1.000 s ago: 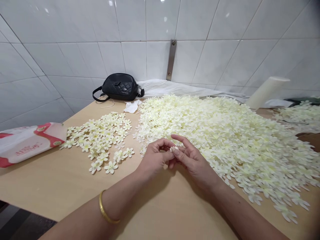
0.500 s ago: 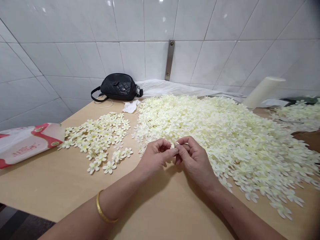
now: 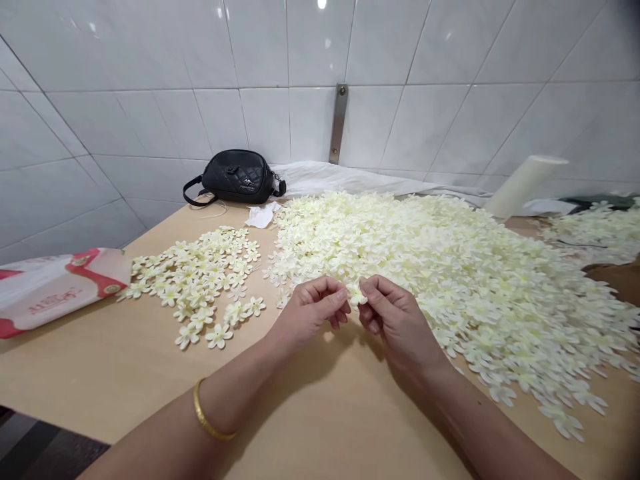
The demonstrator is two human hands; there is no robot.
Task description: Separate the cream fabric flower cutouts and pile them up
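A red-and-white plastic bag point(image 3: 55, 288) lies at the table's left edge; beside it, a small spread of cream fabric flowers point(image 3: 200, 277); the left hand point(image 3: 310, 313) and right hand point(image 3: 395, 320) meet above the wooden table point(image 3: 320, 427), fingertips pinched together on one small pale cream flower point(image 3: 356, 293) with soft petals; a large heap of flowers point(image 3: 450, 267) spreads right.

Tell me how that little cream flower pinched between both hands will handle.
The flower looks thin and probably floppy, likely very light, since fingertips of the left hand and right hand alone hold it. Flat petals shouldn't roll, but a draught might shift it.
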